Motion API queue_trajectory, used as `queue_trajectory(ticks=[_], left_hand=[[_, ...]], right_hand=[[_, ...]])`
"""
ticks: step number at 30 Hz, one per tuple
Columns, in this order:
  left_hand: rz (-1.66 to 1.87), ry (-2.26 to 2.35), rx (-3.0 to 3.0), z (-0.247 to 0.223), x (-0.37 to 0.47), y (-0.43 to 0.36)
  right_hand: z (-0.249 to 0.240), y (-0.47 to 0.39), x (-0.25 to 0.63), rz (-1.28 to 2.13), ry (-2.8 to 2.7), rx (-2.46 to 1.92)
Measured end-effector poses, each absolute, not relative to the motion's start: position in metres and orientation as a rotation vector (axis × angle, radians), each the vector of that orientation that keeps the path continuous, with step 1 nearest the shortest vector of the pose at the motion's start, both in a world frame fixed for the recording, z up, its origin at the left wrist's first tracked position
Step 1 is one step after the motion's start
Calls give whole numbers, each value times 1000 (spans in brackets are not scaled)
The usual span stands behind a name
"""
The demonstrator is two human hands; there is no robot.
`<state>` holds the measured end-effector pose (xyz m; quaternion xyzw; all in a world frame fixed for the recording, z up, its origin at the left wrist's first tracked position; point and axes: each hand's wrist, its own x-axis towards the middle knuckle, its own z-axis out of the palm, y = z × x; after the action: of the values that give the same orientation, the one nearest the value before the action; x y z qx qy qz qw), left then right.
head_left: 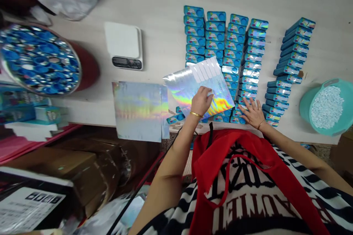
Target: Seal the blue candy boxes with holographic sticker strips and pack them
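My left hand (202,101) is closed over a shiny holographic sticker sheet (184,84), fingertips drawn together. Whatever sits between them is too small to make out. Near the sheet's upper edge, a whitish patch (205,69) shows a row of strip-shaped outlines. The sheet lies tilted across rows of small blue boxes (215,36) and covers part of them. Spread over the front end of these rows, my right hand (252,113) has its fingers apart and touches the boxes. To the left, more holographic sheets (138,106) overhang the table's front edge.
A white scale (124,44) stands left of the boxes, beside a large tub (88,66) full of blue and silver pieces. Another row of blue boxes (295,49) runs at right, near a turquoise basket (306,102) of white pellets. Cardboard boxes (68,165) sit below left.
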<state>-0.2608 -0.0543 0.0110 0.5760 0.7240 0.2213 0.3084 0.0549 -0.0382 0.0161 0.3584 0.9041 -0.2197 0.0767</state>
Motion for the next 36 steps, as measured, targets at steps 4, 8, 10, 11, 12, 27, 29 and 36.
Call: queue_trajectory(ticks=[4,8,10,11,12,27,29,36], left_hand=[[810,2210,1417,6,-314,-34],[791,2272,1420,-5,-349,-8],[683,2262,1431,-10,-355,2],[622,2261,1436,-12,-356,6],[568,2259,1446,-13,-356,8],[780,2168,1449,32,-325,-42],[1059,2220,1204,51,-309,-57],[1675,1844,361,84,-250,-81]], right_hand=[[28,-7,-3,-764,2798,1043],[24,35,-105,-839,2931,932],[12,51,-148,-871,2923,910],[5,57,-163,-884,2895,905],[-2,61,-174,-894,2864,903],[-24,65,-179,-1002,2837,917],[-20,67,-178,-1101,2824,929],[37,12,-119,-2208,2299,1480]])
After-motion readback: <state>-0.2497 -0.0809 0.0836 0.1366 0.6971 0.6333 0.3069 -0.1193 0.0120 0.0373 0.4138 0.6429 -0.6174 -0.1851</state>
